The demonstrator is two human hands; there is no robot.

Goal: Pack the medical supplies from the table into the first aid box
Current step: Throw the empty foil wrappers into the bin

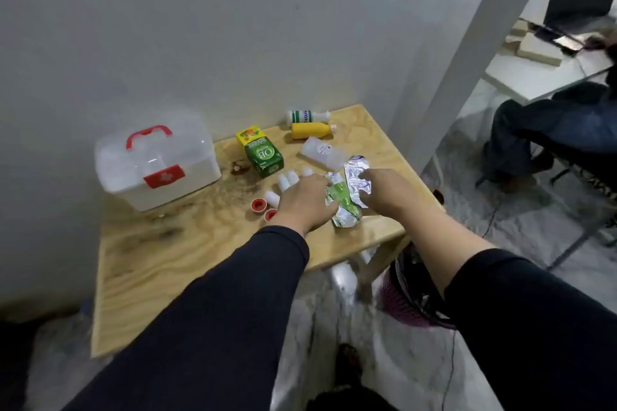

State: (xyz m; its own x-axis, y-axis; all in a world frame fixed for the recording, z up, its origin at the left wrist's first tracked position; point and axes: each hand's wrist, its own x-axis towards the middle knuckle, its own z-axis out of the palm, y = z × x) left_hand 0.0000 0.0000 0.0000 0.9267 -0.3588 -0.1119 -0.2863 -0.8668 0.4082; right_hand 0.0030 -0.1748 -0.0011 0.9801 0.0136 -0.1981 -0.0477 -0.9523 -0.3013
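Note:
The white first aid box [157, 165] with a red handle and red latch stands shut at the back left of the wooden table [160, 264]. Silver and green blister packs [347, 200] lie near the table's right front edge. My left hand [305, 198] rests on their left side, fingers curled onto the green pack. My right hand [384, 193] presses on the silver pack [357, 173] from the right. Small white bottles [288, 178] and two red-capped ones [262, 208] lie just left of my left hand.
A green and yellow carton [262, 152], a white bottle [307, 117], a yellow bottle [312, 130] and a clear bottle [322, 152] lie behind the packs. A wall runs behind the table. A seated person's legs [551, 123] are at the right, a dark basket [414, 297] below the table edge.

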